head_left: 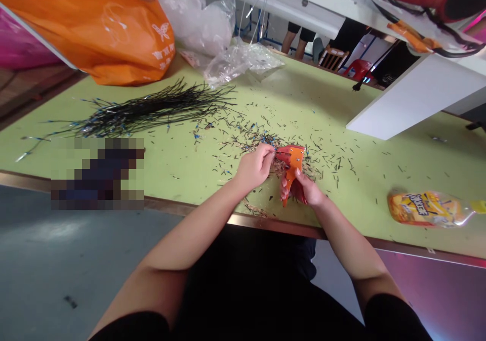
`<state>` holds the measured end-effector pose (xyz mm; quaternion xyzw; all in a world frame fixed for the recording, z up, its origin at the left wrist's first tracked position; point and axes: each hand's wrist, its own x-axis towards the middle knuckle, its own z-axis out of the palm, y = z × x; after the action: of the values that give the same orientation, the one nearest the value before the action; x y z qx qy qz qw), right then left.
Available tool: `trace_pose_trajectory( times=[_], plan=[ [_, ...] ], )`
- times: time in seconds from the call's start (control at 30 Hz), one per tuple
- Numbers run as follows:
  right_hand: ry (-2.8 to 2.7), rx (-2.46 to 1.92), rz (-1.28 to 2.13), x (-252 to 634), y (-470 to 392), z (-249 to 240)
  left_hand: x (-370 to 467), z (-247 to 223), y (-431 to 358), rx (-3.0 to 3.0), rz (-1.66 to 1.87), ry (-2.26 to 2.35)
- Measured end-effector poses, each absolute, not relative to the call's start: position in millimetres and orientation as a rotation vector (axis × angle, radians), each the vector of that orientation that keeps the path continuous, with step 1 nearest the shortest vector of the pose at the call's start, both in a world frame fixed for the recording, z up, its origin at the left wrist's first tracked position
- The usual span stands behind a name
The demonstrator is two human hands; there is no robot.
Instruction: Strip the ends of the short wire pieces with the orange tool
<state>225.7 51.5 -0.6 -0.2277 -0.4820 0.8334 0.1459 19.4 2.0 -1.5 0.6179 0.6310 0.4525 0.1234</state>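
My right hand (306,188) is wrapped round the handles of an orange and red wire stripper (295,158), held upright over the table near its front edge. Close to the tool's jaws, on its left side, my left hand (257,165) has its fingers pinched together. Whatever sits in that pinch is too small to make out. Under and behind the tool lies a heap of short black and blue wire scraps (268,139). Further left on the table rests a long bundle of black wires (152,108), several with blue or bare ends.
An orange bag (125,32) and clear plastic bags (235,62) stand at the back left. To the right lies a bottle with an orange label (429,208). A white panel (410,98) rises at the back right. People's legs (296,40) show beyond the table.
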Motion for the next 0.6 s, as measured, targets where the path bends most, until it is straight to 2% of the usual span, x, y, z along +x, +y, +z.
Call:
trace_pose_trajectory(
  times=[0.6],
  plan=[
    [-1.375, -0.657, 2.402, 222.9, 50.3, 1.5, 20.1, -0.8, 1.8, 1.778, 1.371, 1.811]
  ],
)
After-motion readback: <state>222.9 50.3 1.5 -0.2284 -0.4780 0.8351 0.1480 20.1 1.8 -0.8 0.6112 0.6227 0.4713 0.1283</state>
